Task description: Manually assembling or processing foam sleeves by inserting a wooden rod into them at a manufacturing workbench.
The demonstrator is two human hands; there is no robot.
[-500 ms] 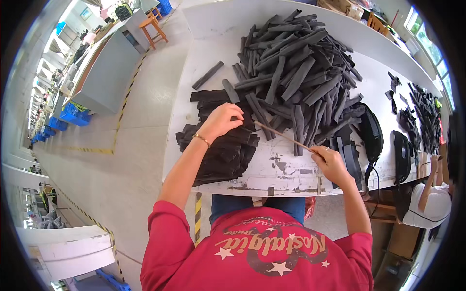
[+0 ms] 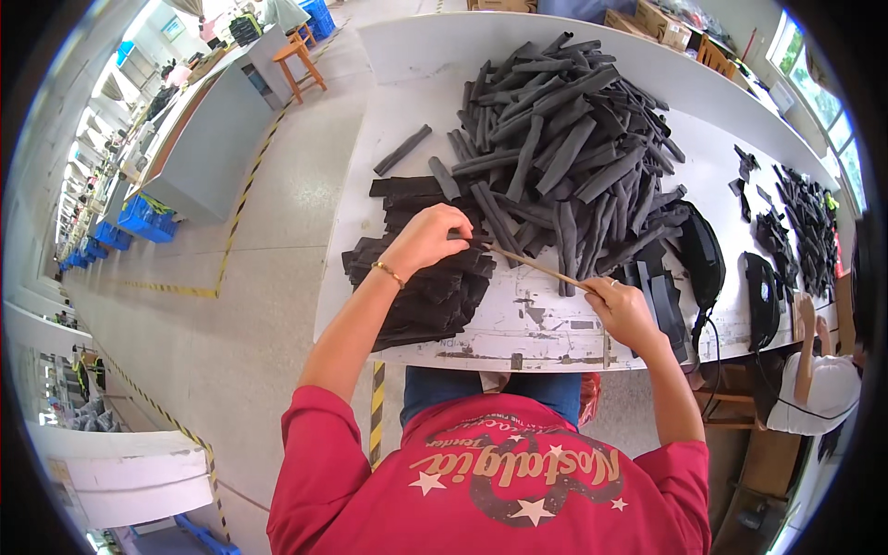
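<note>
1. The scene was brightly and evenly lit, with daylight entering through windows (image 2: 814, 65) at the upper right.
2. The white table (image 2: 555, 324) reflected light strongly and looked slightly washed out; shadows on it were soft and short.
3. Fisheye distortion bent the table's edges and the floor lines (image 2: 236, 217) toward a black circular rim.
4. The centre was sharp; details near the rim were small and soft.

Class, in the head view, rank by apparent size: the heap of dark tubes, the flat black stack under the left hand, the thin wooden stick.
1. Heap of dark tubes
2. Flat black stack
3. Thin wooden stick
</note>
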